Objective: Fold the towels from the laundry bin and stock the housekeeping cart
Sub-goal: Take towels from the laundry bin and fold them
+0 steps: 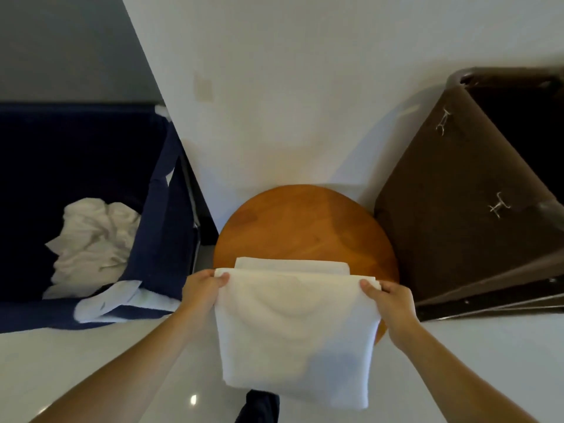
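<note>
Your left hand and right hand each pinch a top corner of the folded white towel, which hangs over the near edge of the round bench.

Soft white terry cloth is being shown by the towel; smooth, faintly glossy wood by the round table; matt navy fabric by the laundry bin; glossy sheen by the floor.

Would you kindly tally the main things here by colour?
White: 3 — held towel, folded towel, towel pile
Blue: 1 — bin
Brown: 2 — table, cart
Total: 6
</note>
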